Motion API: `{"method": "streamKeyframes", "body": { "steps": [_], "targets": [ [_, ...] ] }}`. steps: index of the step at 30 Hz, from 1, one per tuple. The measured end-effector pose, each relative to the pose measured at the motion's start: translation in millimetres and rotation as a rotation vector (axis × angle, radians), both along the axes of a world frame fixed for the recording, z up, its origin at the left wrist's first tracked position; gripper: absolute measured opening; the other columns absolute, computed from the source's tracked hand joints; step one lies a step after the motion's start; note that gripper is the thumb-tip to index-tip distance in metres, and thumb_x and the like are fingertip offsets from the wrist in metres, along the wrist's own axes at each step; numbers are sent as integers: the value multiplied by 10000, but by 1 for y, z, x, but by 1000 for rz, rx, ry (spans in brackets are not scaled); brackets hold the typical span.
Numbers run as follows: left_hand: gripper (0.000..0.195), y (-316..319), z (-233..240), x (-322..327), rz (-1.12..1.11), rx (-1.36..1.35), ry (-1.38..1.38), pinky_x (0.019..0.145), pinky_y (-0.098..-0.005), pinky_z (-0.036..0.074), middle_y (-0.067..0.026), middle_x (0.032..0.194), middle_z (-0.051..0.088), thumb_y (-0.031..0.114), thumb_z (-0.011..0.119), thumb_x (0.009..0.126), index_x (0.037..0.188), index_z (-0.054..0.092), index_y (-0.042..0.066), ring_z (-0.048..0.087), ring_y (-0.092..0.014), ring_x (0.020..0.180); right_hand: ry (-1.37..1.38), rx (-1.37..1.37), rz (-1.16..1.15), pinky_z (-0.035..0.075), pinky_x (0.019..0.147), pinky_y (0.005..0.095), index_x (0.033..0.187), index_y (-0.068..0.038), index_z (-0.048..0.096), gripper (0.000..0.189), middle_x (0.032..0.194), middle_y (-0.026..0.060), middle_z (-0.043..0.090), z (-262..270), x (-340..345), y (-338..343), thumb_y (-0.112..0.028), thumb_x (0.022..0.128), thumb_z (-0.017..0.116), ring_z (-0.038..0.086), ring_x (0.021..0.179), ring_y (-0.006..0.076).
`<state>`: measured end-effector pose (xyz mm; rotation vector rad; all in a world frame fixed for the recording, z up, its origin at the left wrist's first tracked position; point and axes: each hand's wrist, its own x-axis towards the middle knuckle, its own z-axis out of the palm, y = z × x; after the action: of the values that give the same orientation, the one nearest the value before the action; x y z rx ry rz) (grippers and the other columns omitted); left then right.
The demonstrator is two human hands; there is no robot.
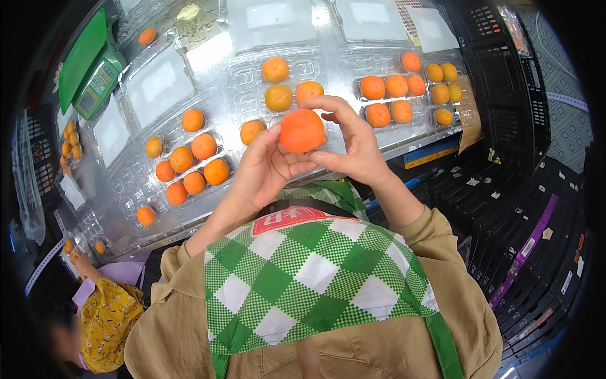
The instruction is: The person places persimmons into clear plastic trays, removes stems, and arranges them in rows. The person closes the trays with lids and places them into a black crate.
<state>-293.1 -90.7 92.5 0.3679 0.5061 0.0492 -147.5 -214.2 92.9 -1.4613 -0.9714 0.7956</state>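
Note:
In front of my apron I hold a smooth, bright orange persimmon (pixel 302 130) above the metal table. My left hand (pixel 270 166) cups it from below and the left, thumb against its side. From the right, my right hand (pixel 357 142) curls around it, forefinger over the top and thumb at the lower edge. Just beyond my hands lies an open clear plastic tray (pixel 246 102) with several persimmons in its cups. One persimmon (pixel 252 132) sits beside my left thumb, and another persimmon (pixel 310 91) is partly hidden behind my right forefinger.
Partly filled trays hold persimmons at left (pixel 182 159) and right (pixel 396 86). A green weighing scale (pixel 97 85) stands at the far left. Black crates (pixel 497 80) border the right side, with stacked black crates (pixel 521 237) below. Another person's hand (pixel 85 266) reaches toward fruit at lower left.

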Motion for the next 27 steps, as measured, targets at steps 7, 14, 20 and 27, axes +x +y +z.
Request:
{"method": "streamKeyframes", "body": {
  "steps": [7, 14, 20, 27],
  "targets": [
    [551, 9, -15, 7, -105, -315, -108, 788, -417, 584, -209, 1134, 614, 437, 404, 977, 1292, 438, -14, 661, -311, 977, 216, -112, 129, 423, 968, 379, 1312, -80, 503, 641, 1235, 81, 564, 5, 12, -5, -243, 737, 734, 533, 1146, 225],
    [496, -1, -3, 21, -223, 326, 91, 841, -365, 554, -166, 1174, 595, 335, 515, 962, 1306, 441, -15, 656, -244, 984, -219, -127, 46, 446, 782, 308, 1158, -35, 584, 543, 1062, 91, 579, 15, 20, -16, -188, 675, 779, 550, 943, 200],
    [466, -8, -3, 20, -208, 399, 129, 901, -396, 502, -196, 1254, 554, 276, 504, 972, 1365, 404, 46, 603, -272, 1091, -550, -183, -328, 495, 798, 343, 1127, -35, 564, 568, 1026, 112, 579, -3, 64, -63, -128, 624, 810, 583, 968, 251],
    [422, -4, -19, -1, -229, 436, 249, 883, -367, 511, -179, 1220, 586, 261, 498, 973, 1330, 438, 44, 616, -235, 1066, -674, -320, -624, 521, 806, 326, 1124, -36, 571, 536, 1067, 111, 567, -38, 116, -135, -88, 644, 803, 595, 947, 241]
  ]
}}
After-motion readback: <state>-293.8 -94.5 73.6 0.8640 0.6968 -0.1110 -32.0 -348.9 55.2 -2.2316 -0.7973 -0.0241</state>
